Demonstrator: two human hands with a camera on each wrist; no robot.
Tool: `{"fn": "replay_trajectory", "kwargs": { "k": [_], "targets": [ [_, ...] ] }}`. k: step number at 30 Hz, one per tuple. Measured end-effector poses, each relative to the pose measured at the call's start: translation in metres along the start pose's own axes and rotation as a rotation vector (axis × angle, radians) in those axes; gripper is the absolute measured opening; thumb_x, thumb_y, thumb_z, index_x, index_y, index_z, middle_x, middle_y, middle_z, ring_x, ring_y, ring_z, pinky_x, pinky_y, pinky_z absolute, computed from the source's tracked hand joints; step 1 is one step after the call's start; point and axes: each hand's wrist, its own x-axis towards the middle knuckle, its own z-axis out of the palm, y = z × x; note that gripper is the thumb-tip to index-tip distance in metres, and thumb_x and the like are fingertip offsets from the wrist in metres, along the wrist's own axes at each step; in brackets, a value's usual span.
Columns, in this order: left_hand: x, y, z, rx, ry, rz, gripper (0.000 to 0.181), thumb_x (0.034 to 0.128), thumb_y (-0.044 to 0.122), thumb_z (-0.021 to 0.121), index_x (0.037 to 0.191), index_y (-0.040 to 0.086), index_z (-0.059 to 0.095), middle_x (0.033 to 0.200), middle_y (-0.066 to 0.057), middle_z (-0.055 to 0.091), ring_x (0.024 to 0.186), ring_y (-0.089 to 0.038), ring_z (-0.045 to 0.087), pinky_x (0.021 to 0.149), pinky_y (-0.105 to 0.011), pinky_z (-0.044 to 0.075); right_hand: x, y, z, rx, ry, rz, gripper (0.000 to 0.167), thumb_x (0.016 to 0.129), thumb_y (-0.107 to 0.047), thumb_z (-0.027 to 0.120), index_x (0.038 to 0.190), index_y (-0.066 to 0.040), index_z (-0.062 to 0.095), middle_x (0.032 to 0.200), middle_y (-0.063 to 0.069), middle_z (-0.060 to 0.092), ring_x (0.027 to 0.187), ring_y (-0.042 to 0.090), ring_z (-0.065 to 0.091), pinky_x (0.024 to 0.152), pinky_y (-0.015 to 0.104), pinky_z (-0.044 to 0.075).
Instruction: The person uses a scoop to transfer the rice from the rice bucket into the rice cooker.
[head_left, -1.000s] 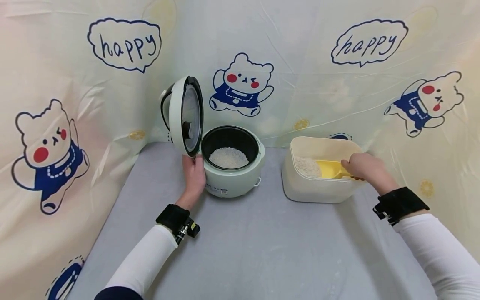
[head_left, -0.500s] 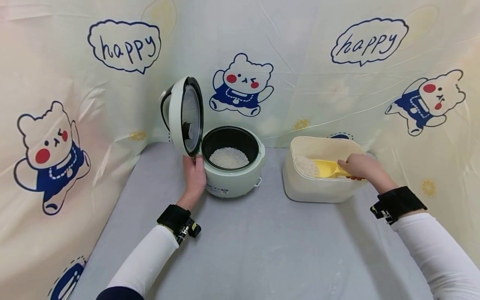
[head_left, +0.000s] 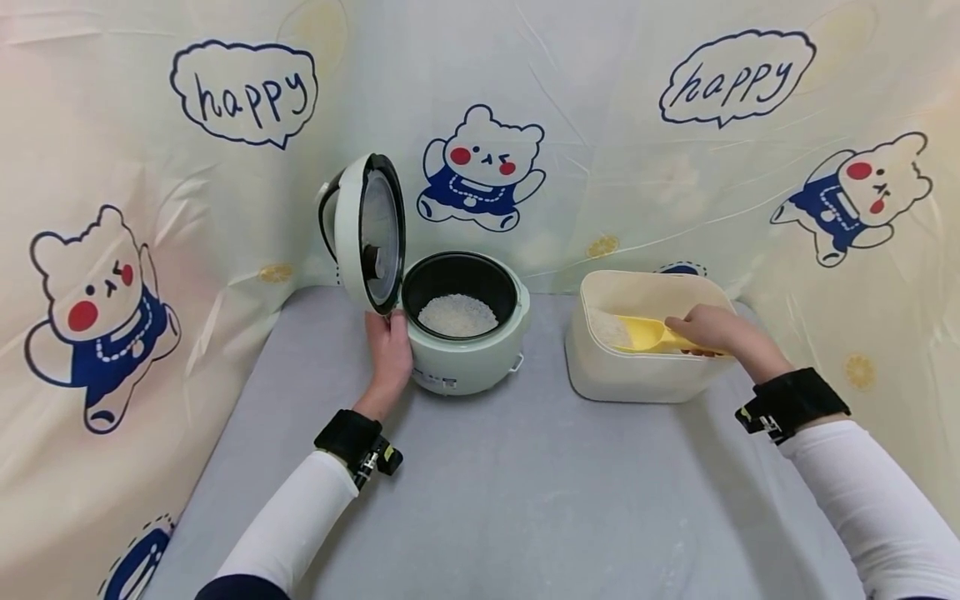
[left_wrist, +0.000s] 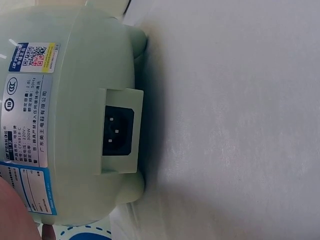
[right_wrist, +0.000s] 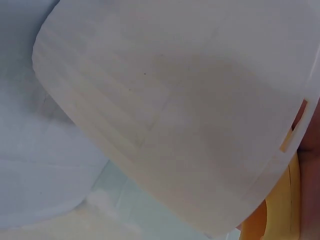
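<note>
1. Two hands work apart: the right hand [head_left: 716, 327] grips the handle of a yellow scoop [head_left: 637, 333], while the left hand [head_left: 390, 350] touches the cooker [head_left: 468, 367] at its left side. Most of the left fingers are hidden, so I cannot tell how they are bent.
2. The scoop is inside the white bin [head_left: 630, 382], its front end at the rice [head_left: 606, 328] on the left.
3. The bin's wall fills most of the right wrist view and blocks the scoop's bowl; a slot [right_wrist: 294, 125] near the rim shows a bit of yellow.
4. The cooker stands left of the bin, apart from it, with more white grains [head_left: 457, 315] in its black pot.
5. Its lid [head_left: 347, 237] is up on the left, above the left hand.
6. The left wrist view shows a socket [left_wrist: 118, 131] and labels [left_wrist: 25, 120] on the cooker.
7. Both stand on a grey table [head_left: 510, 492] before a printed backdrop [head_left: 600, 83].
</note>
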Motion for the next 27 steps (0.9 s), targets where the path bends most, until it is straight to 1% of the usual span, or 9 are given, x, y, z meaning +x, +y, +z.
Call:
{"fn": "replay_trajectory", "kwargs": {
  "k": [5,9,13,16,21,23,27],
  "targets": [
    [0.0,-0.001,0.0,0.005,0.009,-0.002,0.053,0.1019,-0.003,0.042,0.155,0.001,0.041,0.155,-0.017,0.046,0.143,-0.024,0.042,0.12,-0.034,0.028,0.0,0.0,0.0,0.029,-0.019,-0.009,0.047,0.11,-0.035,0.048,0.1,0.006,0.067,0.069,0.003,0.044,0.069,0.022,0.054,0.066,0.033,0.041],
    [0.001,-0.002,0.0,0.0,0.011,0.017,0.053,0.1013,-0.004,0.042,0.154,0.0,0.042,0.154,-0.017,0.048,0.142,-0.025,0.043,0.119,-0.035,0.029,0.001,0.002,0.0,0.045,-0.027,-0.028,0.047,0.11,-0.036,0.048,0.098,0.004,0.068,0.068,0.002,0.042,0.071,0.022,0.055,0.067,0.033,0.041],
    [0.002,-0.004,0.0,-0.014,0.01,0.023,0.053,0.101,-0.004,0.042,0.154,0.0,0.042,0.154,-0.017,0.048,0.141,-0.024,0.044,0.119,-0.034,0.029,0.003,0.005,-0.001,0.049,-0.023,-0.051,0.048,0.11,-0.037,0.047,0.094,0.002,0.069,0.067,0.001,0.042,0.07,0.022,0.054,0.067,0.034,0.04],
    [0.002,-0.003,0.0,-0.011,0.004,0.02,0.053,0.1009,-0.004,0.042,0.153,-0.001,0.043,0.153,-0.018,0.048,0.141,-0.025,0.044,0.119,-0.035,0.029,0.003,0.006,-0.001,0.063,-0.031,-0.055,0.049,0.11,-0.038,0.047,0.095,0.002,0.07,0.068,0.001,0.045,0.071,0.021,0.056,0.068,0.033,0.041],
    [0.003,-0.003,0.0,-0.004,0.001,0.03,0.053,0.1003,-0.003,0.042,0.154,-0.002,0.042,0.154,-0.019,0.047,0.142,-0.026,0.043,0.12,-0.036,0.029,0.001,0.006,-0.004,0.097,-0.055,-0.066,0.051,0.111,-0.039,0.045,0.102,0.004,0.071,0.071,0.002,0.049,0.074,0.021,0.058,0.069,0.033,0.043],
    [0.004,-0.003,-0.001,-0.004,0.003,0.042,0.054,0.1002,-0.003,0.042,0.154,-0.001,0.041,0.154,-0.018,0.047,0.142,-0.026,0.043,0.12,-0.035,0.029,0.001,0.007,-0.005,0.108,-0.059,-0.07,0.052,0.111,-0.041,0.044,0.099,0.002,0.071,0.071,0.002,0.049,0.073,0.02,0.058,0.068,0.032,0.043],
    [0.003,-0.005,-0.001,0.0,0.007,0.062,0.053,0.0998,-0.004,0.042,0.153,-0.002,0.043,0.153,-0.018,0.049,0.141,-0.025,0.044,0.119,-0.035,0.03,-0.001,0.011,-0.008,0.147,-0.065,-0.076,0.052,0.111,-0.041,0.042,0.087,-0.003,0.069,0.066,-0.001,0.051,0.064,0.018,0.055,0.062,0.028,0.044]
  ]
}}
